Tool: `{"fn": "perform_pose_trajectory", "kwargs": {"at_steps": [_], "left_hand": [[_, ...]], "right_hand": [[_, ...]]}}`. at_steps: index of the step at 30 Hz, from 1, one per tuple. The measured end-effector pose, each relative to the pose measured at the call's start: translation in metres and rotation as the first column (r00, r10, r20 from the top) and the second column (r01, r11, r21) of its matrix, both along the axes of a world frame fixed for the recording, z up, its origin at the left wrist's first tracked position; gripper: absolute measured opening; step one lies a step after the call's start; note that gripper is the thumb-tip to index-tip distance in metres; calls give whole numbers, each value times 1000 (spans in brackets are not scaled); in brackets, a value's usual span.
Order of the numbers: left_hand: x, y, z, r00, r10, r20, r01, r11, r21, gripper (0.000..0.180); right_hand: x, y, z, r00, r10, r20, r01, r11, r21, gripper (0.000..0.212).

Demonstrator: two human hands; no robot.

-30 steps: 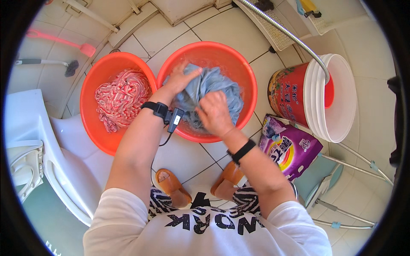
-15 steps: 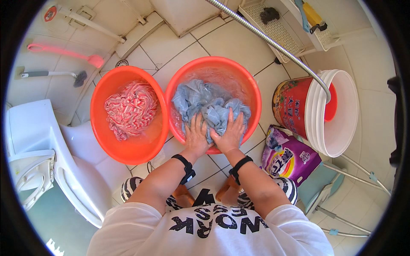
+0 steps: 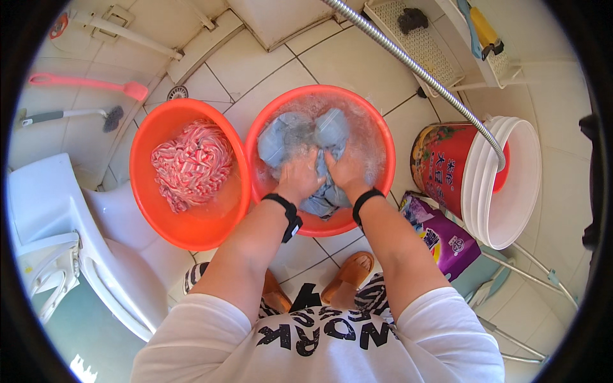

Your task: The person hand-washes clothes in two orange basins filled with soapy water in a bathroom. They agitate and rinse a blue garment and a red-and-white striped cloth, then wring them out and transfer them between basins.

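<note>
Left hand (image 3: 301,177) gripping bunched blue-grey cloth (image 3: 332,129), right hand (image 3: 345,171) clasping same fabric just beside, narrow crease showing between them. Cloth lying soaked in round, glossy red-orange basin (image 3: 311,227), two smooth lumps bulging beyond hands, water (image 3: 368,122) frothing around (splashy from where I'm standing). Matching basin (image 3: 186,231) touching at left, holding crumpled red-and-white striped fabric (image 3: 193,165). Ribbed metal hose (image 3: 429,75) curving off to right.

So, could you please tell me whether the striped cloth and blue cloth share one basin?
No, the striped cloth lies in the left basin, while the blue cloth is in the right basin.
</note>
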State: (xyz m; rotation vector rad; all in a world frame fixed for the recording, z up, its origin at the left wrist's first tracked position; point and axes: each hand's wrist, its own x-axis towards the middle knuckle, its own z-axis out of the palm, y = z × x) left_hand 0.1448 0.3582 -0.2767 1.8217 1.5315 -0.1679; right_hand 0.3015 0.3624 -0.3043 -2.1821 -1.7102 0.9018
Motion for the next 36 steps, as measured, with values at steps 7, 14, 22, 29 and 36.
{"fn": "perform_pose_trajectory", "kwargs": {"at_steps": [7, 14, 22, 29, 36], "left_hand": [[-3, 15, -6, 987, -48, 151, 16, 978, 208, 75], [-81, 74, 14, 617, 638, 461, -325, 740, -589, 83], [-60, 4, 3, 984, 100, 146, -77, 985, -155, 80], [-4, -112, 34, 995, 69, 73, -84, 968, 235, 63], [14, -78, 4, 993, -17, -121, 38, 984, 174, 52]], "right_hand": [[3, 29, 6, 986, 115, 117, -95, 982, -166, 62], [-20, -38, 56, 953, 301, 44, -297, 890, 347, 46], [-45, -128, 99, 907, -37, -419, 182, 933, 310, 61], [-20, -112, 65, 973, -214, -87, 222, 971, 94, 107], [-8, -80, 34, 995, -101, 21, 101, 995, -14, 104]]}}
